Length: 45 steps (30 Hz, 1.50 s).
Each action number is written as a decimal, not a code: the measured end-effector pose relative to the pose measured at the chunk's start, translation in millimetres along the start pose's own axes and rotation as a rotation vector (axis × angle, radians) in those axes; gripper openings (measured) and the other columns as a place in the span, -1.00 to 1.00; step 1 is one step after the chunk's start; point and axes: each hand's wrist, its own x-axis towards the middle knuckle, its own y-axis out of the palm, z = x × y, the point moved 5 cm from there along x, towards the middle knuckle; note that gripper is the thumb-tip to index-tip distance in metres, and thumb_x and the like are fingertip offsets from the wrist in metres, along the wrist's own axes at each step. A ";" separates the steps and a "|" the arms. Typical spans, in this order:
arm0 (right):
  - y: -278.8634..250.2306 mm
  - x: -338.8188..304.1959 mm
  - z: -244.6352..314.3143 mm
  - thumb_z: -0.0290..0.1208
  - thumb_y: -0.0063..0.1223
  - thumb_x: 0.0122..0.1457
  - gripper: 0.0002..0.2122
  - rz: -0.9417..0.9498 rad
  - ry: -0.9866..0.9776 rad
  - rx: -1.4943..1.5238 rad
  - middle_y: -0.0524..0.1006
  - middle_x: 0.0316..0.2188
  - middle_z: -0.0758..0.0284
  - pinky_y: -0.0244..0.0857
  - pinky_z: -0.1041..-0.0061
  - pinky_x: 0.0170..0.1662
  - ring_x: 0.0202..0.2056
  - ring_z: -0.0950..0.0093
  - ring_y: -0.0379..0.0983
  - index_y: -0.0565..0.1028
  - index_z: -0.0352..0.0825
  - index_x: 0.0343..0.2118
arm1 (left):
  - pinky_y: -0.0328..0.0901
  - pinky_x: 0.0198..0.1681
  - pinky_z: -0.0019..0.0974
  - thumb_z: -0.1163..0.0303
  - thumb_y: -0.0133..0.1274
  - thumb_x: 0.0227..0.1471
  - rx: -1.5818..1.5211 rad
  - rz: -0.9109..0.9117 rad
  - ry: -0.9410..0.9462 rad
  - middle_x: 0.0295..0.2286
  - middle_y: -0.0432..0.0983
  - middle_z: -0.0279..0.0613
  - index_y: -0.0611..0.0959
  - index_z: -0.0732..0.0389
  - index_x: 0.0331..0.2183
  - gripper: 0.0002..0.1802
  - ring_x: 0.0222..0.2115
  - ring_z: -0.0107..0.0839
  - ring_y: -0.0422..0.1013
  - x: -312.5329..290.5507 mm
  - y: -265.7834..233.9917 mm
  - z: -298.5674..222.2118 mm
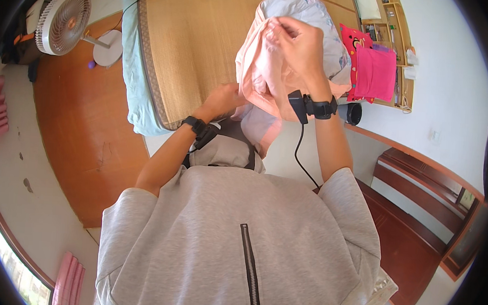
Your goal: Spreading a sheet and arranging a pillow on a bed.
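Observation:
A bunched quilt [263,70], pink on one face and pale blue with a flower print on the other, lies on the near right part of the bed mat. My right hand [303,44] is closed on a fold of its pink cloth and holds that fold raised. Lower and to the left, my left hand [223,101] grips the quilt's left edge, its fingertips partly hidden by the cloth. One corner of the quilt hangs over the bed's near edge in front of me. Both wrists wear black straps with small devices.
The bed has a woven mat [183,54] and a light-blue sheet [131,90]. Pink pillows [374,74] lie by the wooden shelf [401,45] at right. A white fan [67,21] stands on the floor at left. A dark-red wooden bench [401,235] is at lower right.

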 end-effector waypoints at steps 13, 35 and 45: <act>-173.2 98.9 -31.0 -0.42 0.11 0.29 -0.83 -0.322 -0.063 0.215 0.59 -0.50 0.38 0.32 0.69 -0.41 -0.50 0.67 0.45 0.60 -0.45 -0.31 | 0.43 -0.21 -0.02 0.05 0.16 -0.04 0.164 0.211 -0.315 -0.34 0.63 0.03 0.71 0.16 -0.33 -0.63 -0.29 0.01 0.56 78.4 184.2 13.9; -500.9 133.9 -407.3 -0.49 0.14 0.23 -0.73 -0.618 0.141 0.312 0.63 -0.28 0.11 0.56 0.49 -0.20 -0.34 0.39 0.62 0.53 -0.61 -0.10 | 0.40 -0.27 0.06 0.45 0.02 -0.04 0.611 -0.593 -0.601 -0.39 0.61 0.05 0.63 0.18 -0.37 -0.86 -0.37 0.10 0.52 -42.0 16.0 25.9; -389.3 94.2 -156.9 -0.33 0.06 0.29 -0.73 0.008 -0.355 -0.340 0.51 -0.67 0.20 0.30 0.47 -0.55 -0.65 0.53 0.46 0.57 -0.46 -0.45 | 0.35 -0.02 -0.10 0.38 0.11 0.10 0.115 0.100 0.443 -0.12 0.57 -0.01 0.63 0.26 -0.13 -0.71 -0.12 -0.06 0.48 171.8 219.6 -232.6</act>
